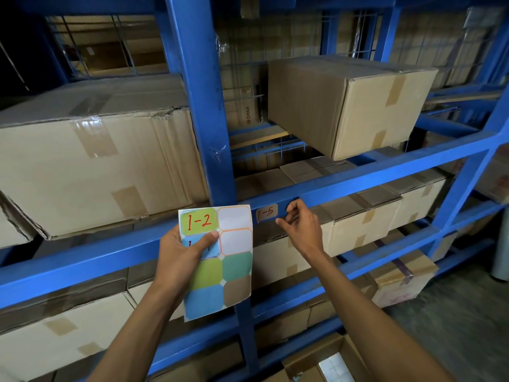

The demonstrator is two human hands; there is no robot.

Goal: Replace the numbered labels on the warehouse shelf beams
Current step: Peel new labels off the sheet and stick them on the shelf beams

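**Peeling stage: old 1-5 label on beam, sheet held ready**

Left hand: fingers clamped on the sticker sheet, thumb pressed across its front over a blue sticker with partly hidden red writing, other fingers behind the sheet. Sheet is held upright, just below the beam. Directly above the thumb: green "1-2" sticker, still on the sheet. Right of the thumb: two blank white cells, apparently already used. Below the thumb: unwritten green, teal, blue and brown stickers.

Right hand: fingers curled loosely, thumb and index close together but nothing visible between them. Looks empty, can't fully confirm. Fingertips sit at the beam face, just right of the old label.

Old label: brownish, red "1-5", stuck flat on the blue shelf beam, immediately left of the right fingertips and just right of the sheet's top edge. No lifted corner visible.

Judgement: step in hand is removing the 1-5 label; replacement not yet applied. Next move needs a nail under the label's near edge, then a slow pull along the beam so it comes off whole. After that, peel a written sticker from the sheet.

Behind the beam: taped cardboard boxes on the shelves, wire mesh further back.
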